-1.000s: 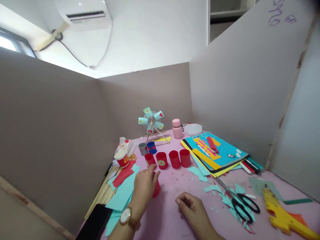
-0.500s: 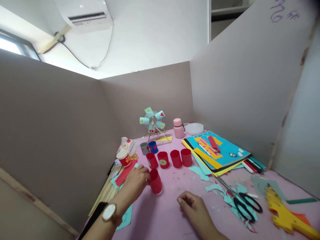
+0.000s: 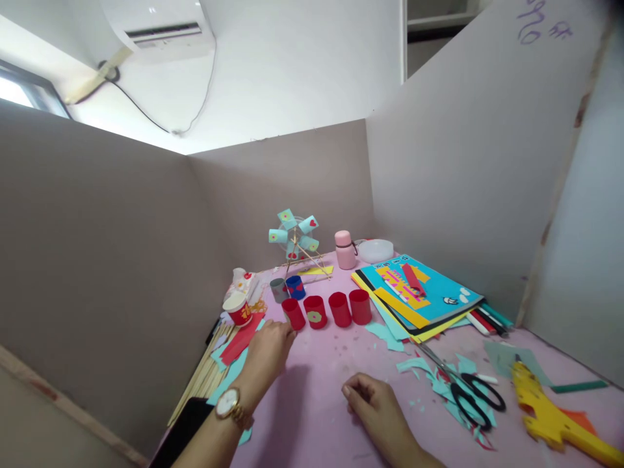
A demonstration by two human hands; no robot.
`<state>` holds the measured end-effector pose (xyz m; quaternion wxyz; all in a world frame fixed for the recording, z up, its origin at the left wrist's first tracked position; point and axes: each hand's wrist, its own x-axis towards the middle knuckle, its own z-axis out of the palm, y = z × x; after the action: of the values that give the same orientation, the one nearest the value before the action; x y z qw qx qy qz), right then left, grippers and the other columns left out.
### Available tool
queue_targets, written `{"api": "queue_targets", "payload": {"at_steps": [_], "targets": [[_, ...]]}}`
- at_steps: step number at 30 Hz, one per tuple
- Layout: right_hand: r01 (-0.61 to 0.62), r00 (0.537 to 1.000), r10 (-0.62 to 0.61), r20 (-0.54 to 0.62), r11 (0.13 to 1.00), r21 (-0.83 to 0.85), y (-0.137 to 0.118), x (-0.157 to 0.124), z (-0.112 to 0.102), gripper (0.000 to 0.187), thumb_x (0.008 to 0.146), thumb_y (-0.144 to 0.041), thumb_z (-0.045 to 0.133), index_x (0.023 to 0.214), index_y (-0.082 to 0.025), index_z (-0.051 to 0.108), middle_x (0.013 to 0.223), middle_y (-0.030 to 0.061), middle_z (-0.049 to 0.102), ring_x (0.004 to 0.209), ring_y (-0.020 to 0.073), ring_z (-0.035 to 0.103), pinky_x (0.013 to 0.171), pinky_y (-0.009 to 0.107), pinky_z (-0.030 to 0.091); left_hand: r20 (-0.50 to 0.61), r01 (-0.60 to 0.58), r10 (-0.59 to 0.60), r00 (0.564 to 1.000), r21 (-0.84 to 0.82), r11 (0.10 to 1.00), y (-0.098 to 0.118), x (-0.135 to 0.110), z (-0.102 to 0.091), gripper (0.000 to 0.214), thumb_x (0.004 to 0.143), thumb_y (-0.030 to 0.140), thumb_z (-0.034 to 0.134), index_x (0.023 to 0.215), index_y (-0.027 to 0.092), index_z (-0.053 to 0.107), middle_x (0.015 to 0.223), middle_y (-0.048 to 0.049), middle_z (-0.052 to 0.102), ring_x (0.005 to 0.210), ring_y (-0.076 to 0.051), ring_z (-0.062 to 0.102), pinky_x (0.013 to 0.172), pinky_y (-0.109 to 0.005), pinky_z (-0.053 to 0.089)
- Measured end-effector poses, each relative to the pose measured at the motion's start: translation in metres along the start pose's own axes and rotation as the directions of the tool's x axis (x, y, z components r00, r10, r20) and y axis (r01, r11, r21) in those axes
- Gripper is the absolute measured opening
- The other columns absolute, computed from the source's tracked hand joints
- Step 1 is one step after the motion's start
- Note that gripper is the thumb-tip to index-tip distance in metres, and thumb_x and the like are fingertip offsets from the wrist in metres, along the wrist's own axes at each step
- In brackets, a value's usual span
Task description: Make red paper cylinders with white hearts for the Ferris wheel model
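Note:
My left hand [image 3: 270, 348], with a watch on its wrist, reaches forward with fingers pinched at the lower left of a red paper cylinder [image 3: 294, 313]. The fingers cover part of its side. In line to its right stand a red cylinder with a pale green flower [image 3: 314, 312] and two plain red cylinders [image 3: 340, 309]. A grey cylinder [image 3: 279, 290] and a blue cylinder [image 3: 295, 287] stand behind them. My right hand [image 3: 377, 406] rests on the pink tabletop, fingers curled in, with nothing seen in them.
Black-handled scissors [image 3: 470, 390] lie on cyan paper scraps at right, near a yellow glue gun [image 3: 550, 416]. Farther back are a blue book [image 3: 439, 292], a pink flask [image 3: 346, 250] and a paper-and-stick wheel [image 3: 294, 239]. Left are a paper cup [image 3: 238, 311] and wooden sticks [image 3: 197, 380].
The nearer red cylinder at my left hand no longer shows as a separate piece. My left hand now touches the leftmost cylinder of the row. My right hand stays about where it was.

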<state>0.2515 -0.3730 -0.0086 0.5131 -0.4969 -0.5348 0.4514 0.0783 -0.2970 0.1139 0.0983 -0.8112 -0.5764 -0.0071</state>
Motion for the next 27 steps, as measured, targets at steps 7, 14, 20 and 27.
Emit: {"api": "queue_targets", "payload": {"at_steps": [7,14,20,27], "targets": [[0.007,1.000,-0.006,0.008,1.000,-0.015,0.001,0.001,0.001,0.024,0.076,-0.037,0.047,0.066,-0.017,0.056,0.054,-0.0016,0.051,0.048,0.0138,0.049,0.049,0.024,0.038,0.052,0.232,-0.226,0.973,-0.146,0.962,-0.036,-0.045,0.015,0.026,0.089,0.024,0.038,0.078,0.018,0.061,0.081,-0.0097,0.070,0.079,-0.025,0.064,0.067,-0.033,0.041],[0.036,0.999,-0.036,0.017,0.998,-0.054,0.000,-0.001,0.000,0.024,0.077,-0.036,0.047,0.065,-0.017,0.057,0.055,-0.0017,0.050,0.053,0.0156,0.050,0.052,0.026,0.037,0.132,0.443,-0.424,0.896,-0.349,0.826,-0.038,-0.071,0.052,0.036,0.088,0.036,0.035,0.102,0.014,0.060,0.077,-0.0099,0.070,0.078,-0.029,0.066,0.065,-0.034,0.040],[0.042,0.999,-0.041,0.024,0.997,-0.060,0.002,-0.001,-0.001,0.025,0.078,-0.037,0.047,0.065,-0.017,0.056,0.054,-0.0024,0.050,0.050,0.0146,0.049,0.051,0.025,0.037,0.101,0.470,-0.506,0.857,-0.556,0.685,-0.025,-0.052,0.065,0.039,0.091,0.045,0.037,0.083,0.016,0.062,0.065,-0.0010,0.065,0.064,-0.018,0.063,0.063,-0.031,0.043],[0.053,0.998,-0.051,0.031,0.997,-0.064,0.005,0.000,0.000,0.022,0.077,-0.035,0.047,0.064,-0.019,0.054,0.053,-0.0032,0.048,0.050,0.0142,0.049,0.050,0.024,0.037,0.150,0.533,-0.601,0.785,-0.657,0.533,-0.019,-0.042,0.090,0.040,0.093,0.045,0.040,0.073,0.015,0.058,0.053,0.0076,0.053,0.040,-0.007,0.049,0.043,-0.022,0.042]]}}
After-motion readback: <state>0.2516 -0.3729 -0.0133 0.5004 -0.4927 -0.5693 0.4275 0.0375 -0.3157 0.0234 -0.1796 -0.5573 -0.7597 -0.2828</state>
